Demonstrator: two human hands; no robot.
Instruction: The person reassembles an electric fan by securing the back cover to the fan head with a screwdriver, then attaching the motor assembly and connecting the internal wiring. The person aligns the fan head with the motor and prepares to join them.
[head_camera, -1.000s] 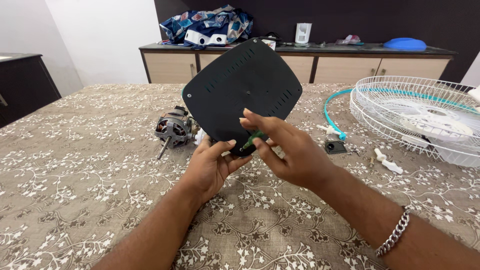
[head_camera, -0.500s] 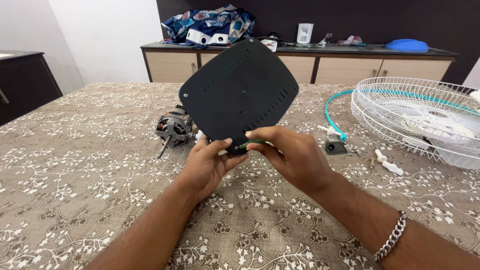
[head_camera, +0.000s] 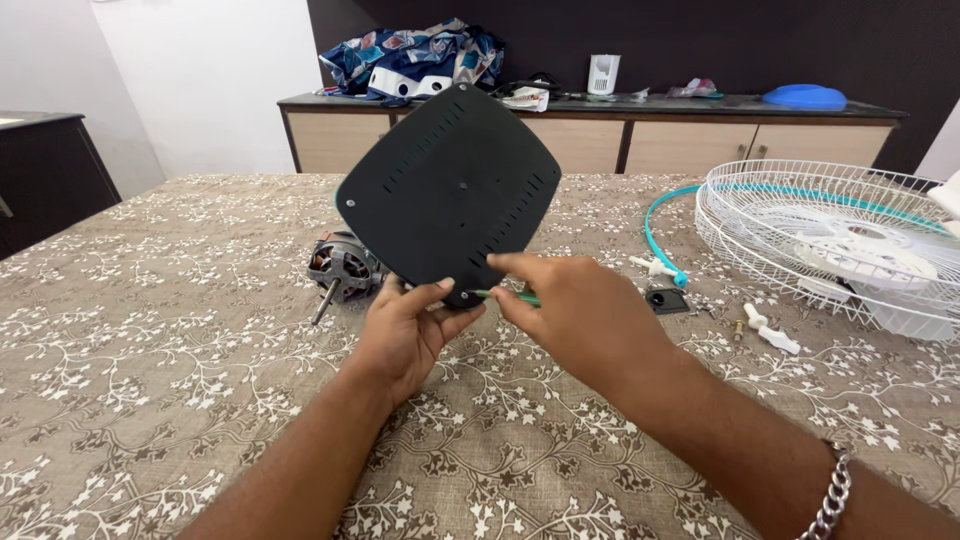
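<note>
Patterned table (head_camera: 150, 330): hands (head_camera: 405, 330) hold black plate (head_camera: 450, 190)

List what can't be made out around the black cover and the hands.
- Screwdriver: tip hidden against cover, handle inside right hand.
- Cover's far face: turned away from head camera.
- Motor: partly behind cover and left hand.
- Fan guard: cut by right edge.

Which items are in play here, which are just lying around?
In hand: black vented plate, held by left hand; green screwdriver in right hand, tip at the plate's bottom corner.

Lying about: motor, white fan guard, teal ring, white knobs, cloth pile.
</note>
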